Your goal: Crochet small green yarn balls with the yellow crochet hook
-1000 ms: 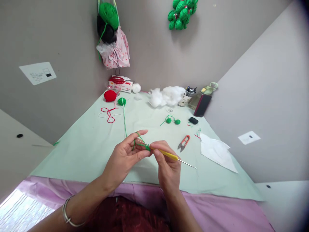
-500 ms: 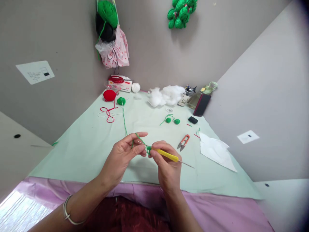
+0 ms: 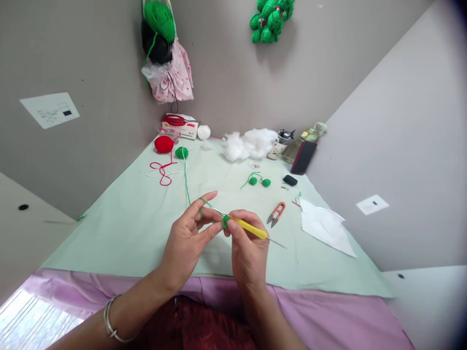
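My left hand (image 3: pixel 189 236) pinches a small green crochet piece (image 3: pixel 225 222) between thumb and a finger, its index finger raised with green yarn looped over it. That strand runs back to a green yarn ball (image 3: pixel 181 153) on the table. In my right hand (image 3: pixel 250 248) is a crochet hook (image 3: pixel 251 228) with a yellow handle, gripped like a pen. The hook's metal tip passes through the green piece and points up to the left, close to the taut yarn. A thin metal end sticks out behind the handle.
Orange thread snips (image 3: pixel 276 214) and white sheets (image 3: pixel 326 227) lie to the right. Two small green balls (image 3: pixel 260 182), white stuffing (image 3: pixel 250 145), a pen cup (image 3: pixel 279 147) and a phone (image 3: pixel 304 157) sit farther back. At back left are a red yarn ball (image 3: pixel 164 144) and a box (image 3: pixel 186 129).
The hook's tip has pushed farther out past the green piece, along the yarn. My left index finger has lifted slightly, and my right hand has shifted a little left. The view moved slightly.
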Demonstrator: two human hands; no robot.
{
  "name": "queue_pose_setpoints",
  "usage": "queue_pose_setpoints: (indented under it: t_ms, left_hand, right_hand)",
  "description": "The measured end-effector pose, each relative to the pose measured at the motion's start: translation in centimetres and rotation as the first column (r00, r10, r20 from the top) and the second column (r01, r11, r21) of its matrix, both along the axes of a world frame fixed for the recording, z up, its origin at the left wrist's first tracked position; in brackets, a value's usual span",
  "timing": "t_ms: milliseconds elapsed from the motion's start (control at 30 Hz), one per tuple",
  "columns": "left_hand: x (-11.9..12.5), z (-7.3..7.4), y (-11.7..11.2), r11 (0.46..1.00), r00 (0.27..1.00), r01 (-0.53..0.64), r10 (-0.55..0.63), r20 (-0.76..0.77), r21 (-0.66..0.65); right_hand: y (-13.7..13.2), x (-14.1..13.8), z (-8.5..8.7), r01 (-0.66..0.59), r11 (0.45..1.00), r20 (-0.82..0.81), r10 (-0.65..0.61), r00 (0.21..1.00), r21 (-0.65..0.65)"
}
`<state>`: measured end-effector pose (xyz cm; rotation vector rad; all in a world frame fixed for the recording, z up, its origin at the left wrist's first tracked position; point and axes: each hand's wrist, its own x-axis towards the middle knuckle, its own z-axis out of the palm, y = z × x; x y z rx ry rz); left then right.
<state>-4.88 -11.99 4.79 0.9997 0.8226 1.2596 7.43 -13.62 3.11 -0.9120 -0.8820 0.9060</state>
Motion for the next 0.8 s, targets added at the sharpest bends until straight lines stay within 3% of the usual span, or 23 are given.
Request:
queue_pose_setpoints:
  t_ms: [233,400,500,600,700,800]
  left_hand:
    - [-0.2,-0.1,-0.4,0.999,0.995,0.028,-0.026,-0.099,0.018]
    - [-0.3,0.1,-0.6,0.999,0.998,0.046,-0.047,-0.04,-0.018]
    - [0.0,0.0,-0.3,0.996,0.996,0.072,-0.07,0.047,-0.054]
    - [0.1,0.0,0.0,0.991,0.989,0.113,-0.106,0.104,-0.068]
    - [-0.1,0.3,0.1,0.991,0.989,0.121,-0.116,0.089,-0.05]
    - [-0.5,0.6,0.2,0.996,0.996,0.09,-0.09,0.007,-0.024]
  right_hand:
    - [-0.5,-0.7,0.4,0.203,0.942,0.271,-0.276,0.922,0.268]
    - [-0.6,-1.1,0.3,0.236,0.911,0.319,-0.347,0.882,0.339]
    - [-0.6,-1.1,0.3,0.225,0.927,0.279,-0.311,0.909,0.301]
    - [-0.7,-1.0,0.3,0.128,0.973,0.214,-0.169,0.962,0.195]
    - [-0.6,-0.4,0.4,0.035,0.993,0.17,-0.055,0.984,0.114]
    - [-0.4,0.4,0.6,-0.012,0.997,0.235,-0.006,0.972,0.074]
